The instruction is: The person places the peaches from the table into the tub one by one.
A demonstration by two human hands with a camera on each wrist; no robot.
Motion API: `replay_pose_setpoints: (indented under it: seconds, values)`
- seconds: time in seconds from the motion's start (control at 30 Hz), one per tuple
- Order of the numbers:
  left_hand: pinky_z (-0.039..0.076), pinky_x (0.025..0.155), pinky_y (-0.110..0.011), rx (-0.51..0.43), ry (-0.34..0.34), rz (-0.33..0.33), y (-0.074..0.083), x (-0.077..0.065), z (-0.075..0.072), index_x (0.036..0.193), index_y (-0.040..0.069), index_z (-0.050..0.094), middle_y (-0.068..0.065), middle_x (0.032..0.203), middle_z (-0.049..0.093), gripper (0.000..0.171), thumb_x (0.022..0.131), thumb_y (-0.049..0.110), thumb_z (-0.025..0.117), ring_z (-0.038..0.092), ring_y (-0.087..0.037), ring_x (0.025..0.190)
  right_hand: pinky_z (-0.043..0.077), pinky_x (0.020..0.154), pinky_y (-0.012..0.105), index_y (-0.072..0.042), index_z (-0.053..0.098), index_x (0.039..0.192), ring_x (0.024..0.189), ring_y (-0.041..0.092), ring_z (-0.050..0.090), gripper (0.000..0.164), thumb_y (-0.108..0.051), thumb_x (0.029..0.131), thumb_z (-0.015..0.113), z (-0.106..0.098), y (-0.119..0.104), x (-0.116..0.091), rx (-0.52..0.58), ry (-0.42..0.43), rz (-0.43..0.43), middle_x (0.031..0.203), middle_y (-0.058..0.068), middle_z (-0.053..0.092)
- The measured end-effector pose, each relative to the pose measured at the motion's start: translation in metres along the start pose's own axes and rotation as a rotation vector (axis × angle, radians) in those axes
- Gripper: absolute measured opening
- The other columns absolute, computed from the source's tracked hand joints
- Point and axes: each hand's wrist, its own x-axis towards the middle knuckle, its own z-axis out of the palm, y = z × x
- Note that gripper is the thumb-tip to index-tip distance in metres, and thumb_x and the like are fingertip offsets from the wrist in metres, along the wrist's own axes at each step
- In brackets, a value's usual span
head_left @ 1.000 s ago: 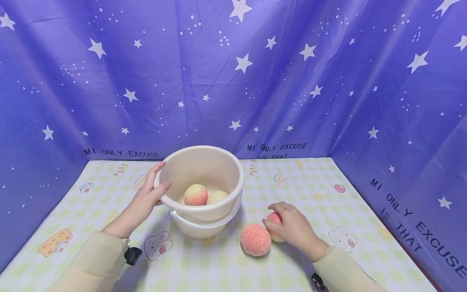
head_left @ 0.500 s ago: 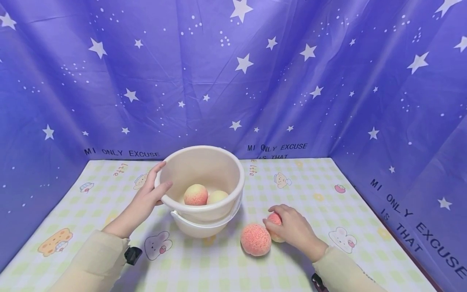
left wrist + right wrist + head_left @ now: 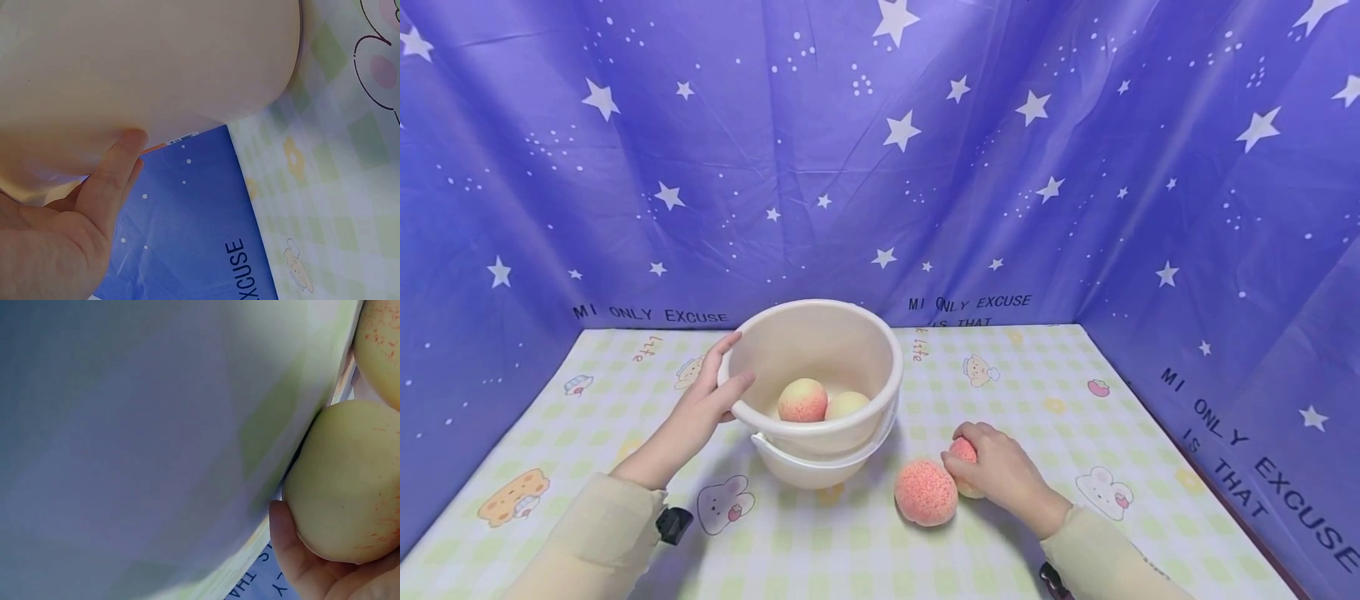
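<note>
My left hand [image 3: 703, 404] grips the left rim of a cream plastic bucket [image 3: 808, 468], thumb over the edge. Seen from the left wrist, fingers [image 3: 112, 175] press against the bucket's outer wall [image 3: 156, 69]. Inside lie a pink-and-yellow peach [image 3: 802, 401] and a paler yellow one [image 3: 847, 406]. To the right of the bucket, my right hand [image 3: 1000, 467] holds a peach [image 3: 964, 452] on the table, its fingers curled round it. The right wrist view shows this peach's yellow side [image 3: 350, 481]. Just left of it sits another pink peach [image 3: 926, 493].
A checked cloth with cartoon prints covers the table [image 3: 790, 550]. The bucket's white handle [image 3: 827, 460] hangs down at the front. Blue star-patterned curtains [image 3: 820, 150] stand behind the table and at its sides.
My right hand's fingers have sunk slightly lower around the peach. My left hand, the bucket and the other peaches look unmoved.
</note>
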Motion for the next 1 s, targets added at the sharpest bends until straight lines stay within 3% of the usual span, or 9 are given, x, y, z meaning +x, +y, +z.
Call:
replay_pose_setpoints:
  seconds: [0.67,1.0]
  values:
    - [0.049,0.106,-0.053,0.007,-0.002,-0.001,0.0002,-0.0008,-0.0004,0.16,0.026,0.004,-0.023,0.163,0.011,0.069,0.104,0.036,0.044,0.043,-0.044,0.137,0.046,0.06,0.027,-0.017,0.065,0.096,0.071,0.014,0.053,0.022,-0.034,0.082,0.068,-0.0007,-0.0028,0.0005,0.043,-0.022,0.012,0.086,-0.001,0.06]
    - [0.048,0.106,-0.055,0.0,-0.004,0.002,-0.0011,0.0006,-0.0003,0.16,0.024,0.003,-0.022,0.164,0.007,0.071,0.104,0.034,0.044,0.041,-0.045,0.138,0.049,0.064,0.028,-0.017,0.067,0.098,0.074,0.013,0.056,0.023,-0.035,0.083,0.068,-0.0016,-0.0009,0.0001,0.053,-0.016,0.011,0.089,-0.001,0.063]
